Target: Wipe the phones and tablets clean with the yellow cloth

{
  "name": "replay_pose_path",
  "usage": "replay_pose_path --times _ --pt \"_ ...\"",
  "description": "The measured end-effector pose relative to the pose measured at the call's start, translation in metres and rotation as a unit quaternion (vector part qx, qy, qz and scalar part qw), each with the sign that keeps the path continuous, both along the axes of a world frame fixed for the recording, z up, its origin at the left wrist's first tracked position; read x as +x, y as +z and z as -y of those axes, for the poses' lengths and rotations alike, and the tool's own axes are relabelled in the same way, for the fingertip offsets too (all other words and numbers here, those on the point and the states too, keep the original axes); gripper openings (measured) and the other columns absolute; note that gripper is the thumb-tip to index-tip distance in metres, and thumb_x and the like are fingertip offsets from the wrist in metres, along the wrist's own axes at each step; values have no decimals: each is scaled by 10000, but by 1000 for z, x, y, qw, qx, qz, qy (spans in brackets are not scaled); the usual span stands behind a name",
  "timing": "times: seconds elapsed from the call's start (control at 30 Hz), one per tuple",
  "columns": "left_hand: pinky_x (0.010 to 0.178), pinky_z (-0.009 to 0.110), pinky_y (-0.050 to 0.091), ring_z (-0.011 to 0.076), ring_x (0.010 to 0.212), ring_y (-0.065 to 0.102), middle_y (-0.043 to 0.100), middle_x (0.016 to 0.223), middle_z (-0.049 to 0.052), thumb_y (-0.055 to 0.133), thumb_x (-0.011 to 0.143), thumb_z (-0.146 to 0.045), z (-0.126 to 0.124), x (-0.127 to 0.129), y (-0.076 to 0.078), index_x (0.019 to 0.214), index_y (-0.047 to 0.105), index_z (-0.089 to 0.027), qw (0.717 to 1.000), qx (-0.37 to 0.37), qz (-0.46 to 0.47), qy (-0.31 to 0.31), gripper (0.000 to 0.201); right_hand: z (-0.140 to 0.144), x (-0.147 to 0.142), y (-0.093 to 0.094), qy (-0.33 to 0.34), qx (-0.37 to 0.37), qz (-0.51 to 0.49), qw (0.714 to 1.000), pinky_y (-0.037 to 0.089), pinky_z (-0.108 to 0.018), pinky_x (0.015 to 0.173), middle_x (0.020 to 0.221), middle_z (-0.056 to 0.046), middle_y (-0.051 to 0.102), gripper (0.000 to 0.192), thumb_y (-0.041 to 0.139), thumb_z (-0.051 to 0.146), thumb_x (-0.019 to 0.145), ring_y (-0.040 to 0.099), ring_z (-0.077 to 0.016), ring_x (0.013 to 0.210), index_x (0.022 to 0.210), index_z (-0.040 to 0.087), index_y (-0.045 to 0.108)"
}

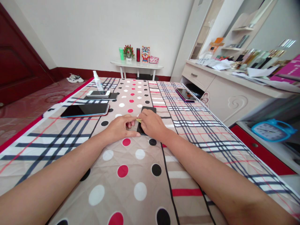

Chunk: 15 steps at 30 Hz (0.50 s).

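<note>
on the patterned quilt (140, 175), from the left: a dark tablet (85, 110) lies flat, with two stacked phones (99, 94) and a spray bottle (97, 81) behind it. mid-table, the left hand (122, 127) is curled, fingertips pinching a small yellowish bit (139, 120) at the edge of a black phone (147, 116). the right hand (152, 124) rests closed on that phone. farther right lies another phone (185, 94).

both bare forearms are stretched forward and angled inward, so that the hands are brought together. the left hand (120, 127) is laid palm down, fingers curled, thumb extended toward the right. the right hand (151, 123) is held knuckles up, fingertips pinched, touching the left hand's fingertips.
</note>
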<state>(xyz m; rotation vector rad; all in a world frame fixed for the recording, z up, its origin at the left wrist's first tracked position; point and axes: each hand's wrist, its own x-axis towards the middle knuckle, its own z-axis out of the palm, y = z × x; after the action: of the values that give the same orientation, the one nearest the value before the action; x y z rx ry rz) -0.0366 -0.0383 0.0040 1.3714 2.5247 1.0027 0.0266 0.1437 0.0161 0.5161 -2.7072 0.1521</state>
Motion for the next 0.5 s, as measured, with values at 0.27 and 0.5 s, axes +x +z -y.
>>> replay_pose_path --times 0.27,0.5 --pt "628 275 408 139 671 507 544 797 -10 746 664 -521 0 0 0 921 637 -189 1000 1 0 3 434 -1 0 0 3 -3 6 1000 381 -322 772 969 -97 569 164 472 115 846 483 -218 908 933 138 610" --pt "626 269 410 135 664 503 538 792 -11 746 665 -519 1 0 0 901 631 -188 1000 4 4 1 422 0 1 1 0 -8 8 1000 379 -325 773 959 -96 567 163 471 111 844 480 -219 905 920 140 612"
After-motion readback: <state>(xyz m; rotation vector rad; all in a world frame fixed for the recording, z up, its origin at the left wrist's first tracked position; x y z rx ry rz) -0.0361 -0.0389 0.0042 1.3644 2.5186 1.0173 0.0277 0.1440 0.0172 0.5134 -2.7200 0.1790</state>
